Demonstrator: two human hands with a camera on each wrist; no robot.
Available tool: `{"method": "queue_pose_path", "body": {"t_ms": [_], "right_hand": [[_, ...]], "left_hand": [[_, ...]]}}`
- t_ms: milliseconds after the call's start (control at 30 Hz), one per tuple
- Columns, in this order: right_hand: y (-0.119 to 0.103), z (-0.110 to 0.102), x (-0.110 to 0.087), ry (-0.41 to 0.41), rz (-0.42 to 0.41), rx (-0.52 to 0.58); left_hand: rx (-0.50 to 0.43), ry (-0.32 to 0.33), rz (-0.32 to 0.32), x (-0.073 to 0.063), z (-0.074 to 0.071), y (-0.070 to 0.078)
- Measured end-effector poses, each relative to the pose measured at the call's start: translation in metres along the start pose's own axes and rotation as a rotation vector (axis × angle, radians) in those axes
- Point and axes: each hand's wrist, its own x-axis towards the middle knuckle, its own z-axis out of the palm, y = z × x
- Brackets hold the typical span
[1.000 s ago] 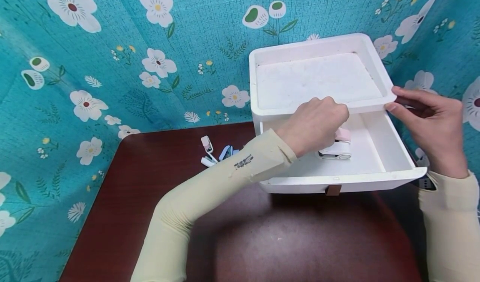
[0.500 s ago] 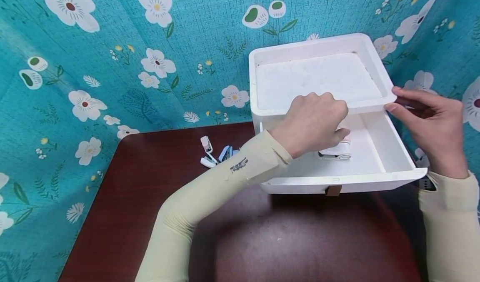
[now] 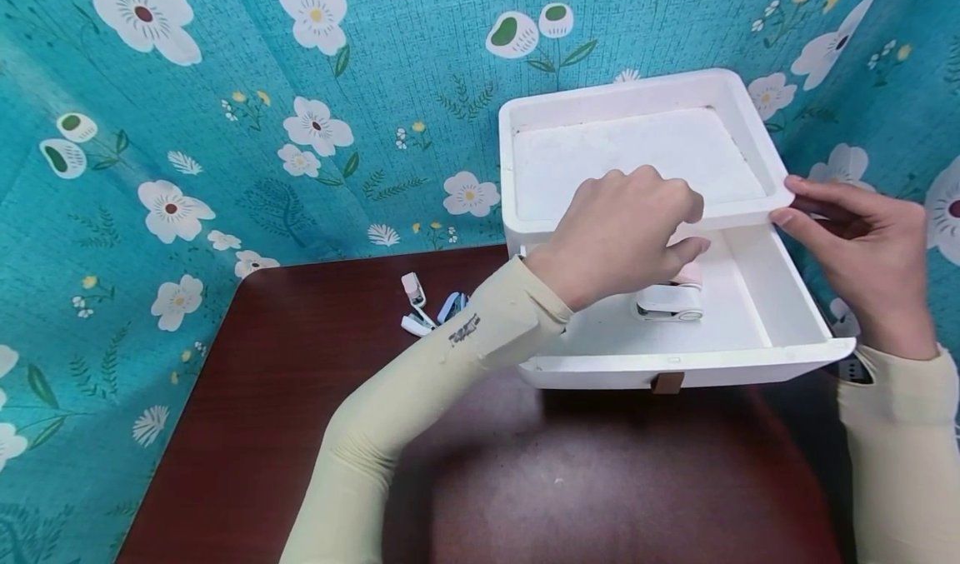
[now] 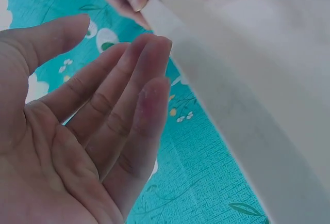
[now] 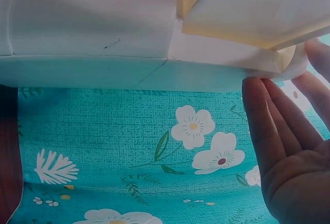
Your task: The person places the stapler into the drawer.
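Note:
My left hand (image 3: pixel 618 235) is over the pulled-out drawer (image 3: pixel 750 297) of a white storage box (image 3: pixel 510 172). In the left wrist view its fingers (image 4: pixel 149 105) are loosely bent and the palm holds nothing. Close below it, a white clip-like item (image 3: pixel 671 300) lies on the drawer floor. A pink piece (image 3: pixel 688 274) shows behind that item, partly hidden by the hand. My right hand (image 3: pixel 862 239) pinches the box's upper right front corner, thumb at the front and forefinger along the side. In the right wrist view, fingertips (image 5: pixel 252 87) touch the box wall.
Several small white, pink and blue clip-like items (image 3: pixel 416 306) lie on the dark red table (image 3: pixel 315 364), left of the box; my left sleeve (image 3: pixel 442 356) hides part of them. Behind stands a flowered teal curtain (image 3: pixel 420 131). The drawer's front has a brown tab (image 3: pixel 667 382).
My left hand has let go of the pink piece and risen slightly up and left, its thumb spreading away. The clip-like items stay in the drawer. My right hand has not moved.

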Motion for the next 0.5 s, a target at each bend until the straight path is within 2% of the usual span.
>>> {"method": "queue_pose_path", "body": {"t_ms": [100, 333, 500], "right_hand": [[0.0, 0.0, 0.0, -0.001, 0.003, 0.003], [0.0, 0.002, 0.001, 0.008, 0.008, 0.024], [0.0, 0.001, 0.0, 0.01, 0.006, 0.009]], "left_hand": [[-0.051, 0.012, -0.011, -0.002, -0.004, -0.001], [-0.142, 0.069, 0.012, -0.011, -0.016, -0.004], [-0.179, 0.138, 0.027, -0.021, -0.024, -0.008]]}}
